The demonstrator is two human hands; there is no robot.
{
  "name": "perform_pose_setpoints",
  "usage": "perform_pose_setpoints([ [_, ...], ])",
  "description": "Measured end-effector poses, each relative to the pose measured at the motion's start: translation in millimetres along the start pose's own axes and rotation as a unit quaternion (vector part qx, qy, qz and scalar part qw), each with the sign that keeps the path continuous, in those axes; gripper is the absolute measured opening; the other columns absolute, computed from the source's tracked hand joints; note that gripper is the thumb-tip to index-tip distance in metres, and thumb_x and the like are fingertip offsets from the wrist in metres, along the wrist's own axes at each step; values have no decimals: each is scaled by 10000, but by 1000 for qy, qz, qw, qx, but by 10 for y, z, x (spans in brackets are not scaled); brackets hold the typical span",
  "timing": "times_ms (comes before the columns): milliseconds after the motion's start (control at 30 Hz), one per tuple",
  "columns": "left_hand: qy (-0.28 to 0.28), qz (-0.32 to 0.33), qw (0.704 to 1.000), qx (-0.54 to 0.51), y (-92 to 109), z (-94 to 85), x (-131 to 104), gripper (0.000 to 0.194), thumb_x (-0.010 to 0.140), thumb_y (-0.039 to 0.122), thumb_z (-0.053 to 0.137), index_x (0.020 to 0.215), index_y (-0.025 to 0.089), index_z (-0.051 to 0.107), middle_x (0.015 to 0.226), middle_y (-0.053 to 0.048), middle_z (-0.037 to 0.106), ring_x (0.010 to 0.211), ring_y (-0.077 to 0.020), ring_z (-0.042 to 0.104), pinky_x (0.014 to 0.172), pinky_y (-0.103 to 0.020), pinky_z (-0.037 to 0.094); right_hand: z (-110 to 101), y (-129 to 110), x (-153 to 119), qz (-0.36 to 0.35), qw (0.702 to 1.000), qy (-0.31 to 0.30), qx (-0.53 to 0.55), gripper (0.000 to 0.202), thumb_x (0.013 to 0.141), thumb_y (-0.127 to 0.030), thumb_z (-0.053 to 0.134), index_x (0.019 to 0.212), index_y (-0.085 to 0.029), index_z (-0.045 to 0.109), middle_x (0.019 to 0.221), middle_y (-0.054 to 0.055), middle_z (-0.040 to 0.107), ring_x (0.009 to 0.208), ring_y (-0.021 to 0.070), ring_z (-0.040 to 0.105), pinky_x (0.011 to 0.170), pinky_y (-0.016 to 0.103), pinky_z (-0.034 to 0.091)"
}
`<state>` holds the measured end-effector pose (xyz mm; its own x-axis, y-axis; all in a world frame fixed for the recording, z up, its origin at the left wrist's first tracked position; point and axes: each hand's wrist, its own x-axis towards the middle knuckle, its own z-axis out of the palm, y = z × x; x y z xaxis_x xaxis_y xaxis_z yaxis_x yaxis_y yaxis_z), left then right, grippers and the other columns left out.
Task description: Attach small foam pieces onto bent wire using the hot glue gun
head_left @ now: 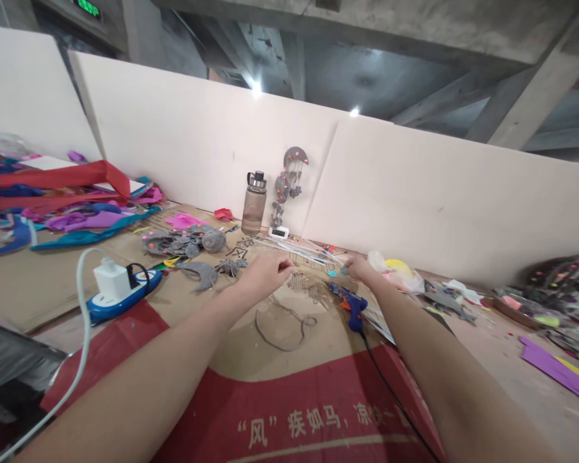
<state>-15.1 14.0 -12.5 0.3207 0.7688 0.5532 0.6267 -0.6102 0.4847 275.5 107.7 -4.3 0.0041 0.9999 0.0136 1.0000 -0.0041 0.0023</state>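
My left hand (266, 271) is closed in a pinch above the cardboard; whatever its fingertips hold is too small to make out. Below it lie short grey pieces in rows (296, 281) and a loose grey cord (282, 347). Further right, my right hand (361, 267) has its fingers drawn together beside a small teal scrap (332, 273) and thin white sticks (313, 254); I cannot make out what is in them. A blue glue gun (351, 303) lies just below the right hand. Left of my left hand rests a grey felt crescent (200, 274).
A water bottle (253, 204) and a grey hanging ornament (289, 180) stand against the white panel (197, 141). A blue power strip (125, 297) with a white cable sits at left, near piled coloured felt (77, 199). The glue gun's black cord (386, 387) crosses the cardboard.
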Motion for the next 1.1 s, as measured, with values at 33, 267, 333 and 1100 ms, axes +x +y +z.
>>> perform_pose_setpoints([
  [33, 0, -1, 1000, -10, -2, 14, 2, 167, 815, 246, 556, 757, 178, 696, 741, -40, 681, 700, -160, 572, 651, -271, 408, -23, -12, -42, 19, 999, 3, 46, 306, 911, -326, 572, 1149, -135, 593, 1121, 94, 625, 951, 195, 626, 802, 367, 543],
  [267, -2, -89, 970, -226, 111, 61, -7, 255, 807, 389, 568, 831, 160, 678, 686, -15, 640, 637, -138, 560, 572, -246, 424, -233, -549, -537, -26, 931, 59, 360, 79, 866, -214, 570, 891, -159, 622, 659, 9, 658, 600, 119, 639, 589, 221, 555],
  [333, -14, -126, 944, -306, 152, 51, -9, 313, 785, 435, 598, 894, 147, 651, 709, -14, 627, 616, -128, 556, 520, -233, 422, -268, -782, -735, -59, 904, 59, 420, 94, 878, -207, 535, 830, -170, 607, 640, -4, 642, 581, 108, 636, 617, 235, 570],
  [1100, 103, -185, 848, -487, 45, -119, 46, 177, 694, 167, 729, 765, 126, 572, 693, -14, 646, 514, -60, 536, 460, -188, 365, 305, -1740, -1807, -215, 934, 29, 284, 45, 739, -167, 681, 741, -148, 641, 883, 93, 636, 709, 144, 544, 675, 259, 388],
])
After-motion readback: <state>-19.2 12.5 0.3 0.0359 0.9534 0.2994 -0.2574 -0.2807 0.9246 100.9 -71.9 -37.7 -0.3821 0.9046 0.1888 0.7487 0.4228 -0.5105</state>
